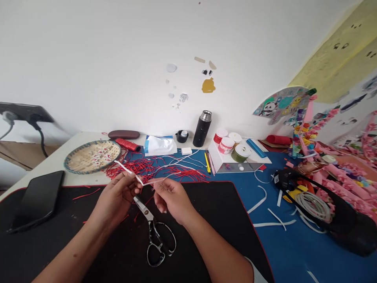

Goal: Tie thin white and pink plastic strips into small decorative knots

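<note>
White strip is pinched by both hands above the black mat

On the table (55, 165), a dark phone (39, 200) is placed across the far edge of the black mat (88, 251), near its left corner. Beyond it, a woven basket (82, 168) is set near the far left corner of the table. The left hand (119, 192) is held above the mat's far edge, and one part of a white strip (123, 168) is pinched between its thumb and fingers. Behind this hand, a red spool (128, 145) and many loose red cords (141, 167) are spread toward the table's far edge. The strip is bent sharply between the two hands. Below them, metal scissors (161, 236) are laid on the mat, with handles turned to the near edge; whether the blades are touched by the left hand cannot be told. By the right hand (173, 196), the strip's other part is pinched between thumb and forefinger. A black bottle (202, 131) is stood upright at the table's far edge, and near it pens (208, 163) are laid. Further right, a white box (229, 167) is topped with jars (226, 144). Beyond the mat's right edge, loose white pieces (259, 204) and a pale coil (315, 206) are seen.
</note>
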Demonstrator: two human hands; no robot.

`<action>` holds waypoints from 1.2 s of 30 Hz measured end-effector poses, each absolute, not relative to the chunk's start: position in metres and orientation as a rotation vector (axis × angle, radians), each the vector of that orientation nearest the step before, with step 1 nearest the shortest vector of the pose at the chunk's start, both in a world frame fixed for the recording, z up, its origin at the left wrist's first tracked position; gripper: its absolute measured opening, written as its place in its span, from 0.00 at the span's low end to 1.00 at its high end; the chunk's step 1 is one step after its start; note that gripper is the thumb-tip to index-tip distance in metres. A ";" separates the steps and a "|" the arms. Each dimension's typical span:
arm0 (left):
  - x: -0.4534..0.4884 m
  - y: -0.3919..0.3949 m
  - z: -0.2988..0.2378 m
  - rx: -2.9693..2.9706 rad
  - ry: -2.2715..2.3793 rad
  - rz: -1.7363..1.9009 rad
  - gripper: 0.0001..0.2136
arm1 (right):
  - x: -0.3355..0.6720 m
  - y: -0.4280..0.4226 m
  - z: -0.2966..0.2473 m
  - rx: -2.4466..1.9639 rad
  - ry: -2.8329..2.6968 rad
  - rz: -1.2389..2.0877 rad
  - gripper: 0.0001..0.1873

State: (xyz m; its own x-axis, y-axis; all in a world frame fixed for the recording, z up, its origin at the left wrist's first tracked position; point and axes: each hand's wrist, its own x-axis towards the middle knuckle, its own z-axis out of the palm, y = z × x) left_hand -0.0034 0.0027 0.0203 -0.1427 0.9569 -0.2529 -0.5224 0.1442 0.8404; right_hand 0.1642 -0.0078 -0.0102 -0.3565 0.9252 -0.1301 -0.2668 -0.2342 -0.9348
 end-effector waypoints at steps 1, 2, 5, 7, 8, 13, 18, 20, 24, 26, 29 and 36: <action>-0.003 0.003 0.017 0.587 1.025 1.382 0.08 | 0.164 -0.008 -0.010 -0.926 -1.097 1.724 0.30; -0.003 0.002 0.015 0.607 1.012 1.356 0.09 | 0.165 -0.007 -0.010 -0.927 -1.089 1.714 0.30; 0.000 0.000 0.006 0.625 0.979 1.268 0.12 | 0.166 -0.006 -0.009 -0.946 -1.050 1.670 0.29; 0.002 -0.002 0.003 0.622 0.949 1.215 0.15 | 0.167 -0.005 -0.009 -0.959 -1.018 1.653 0.29; 0.003 -0.003 0.001 0.624 0.934 1.180 0.15 | 0.167 -0.005 -0.009 -0.961 -1.015 1.649 0.29; 0.000 -0.005 -0.001 0.703 0.940 1.076 0.17 | 0.166 -0.008 -0.007 -0.998 -1.184 1.627 0.25; -0.007 -0.004 -0.001 0.864 1.025 1.098 0.16 | 0.166 -0.010 -0.004 -1.063 -1.262 1.621 0.25; -0.008 -0.004 -0.001 0.876 1.046 1.092 0.15 | 0.166 -0.011 -0.003 -1.071 -1.276 1.634 0.26; -0.007 -0.007 -0.002 0.835 1.014 1.055 0.15 | 0.166 -0.011 -0.002 -1.061 -1.290 1.637 0.25; -0.006 -0.008 -0.003 0.805 0.985 1.048 0.16 | 0.166 -0.011 -0.003 -1.056 -1.301 1.615 0.23; -0.004 -0.009 -0.003 0.770 0.954 1.052 0.18 | 0.166 -0.012 -0.008 -1.076 -1.330 1.556 0.19; -0.003 -0.009 -0.001 0.687 0.889 1.085 0.16 | 0.166 -0.014 -0.009 -1.110 -1.385 1.501 0.16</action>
State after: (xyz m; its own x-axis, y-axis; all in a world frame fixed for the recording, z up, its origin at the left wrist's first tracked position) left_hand -0.0026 -0.0087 -0.0007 0.2004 0.9428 -0.2663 -0.4461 0.3298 0.8320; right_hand 0.1662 -0.0135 -0.0090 -0.3006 0.9500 -0.0849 0.0081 -0.0864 -0.9962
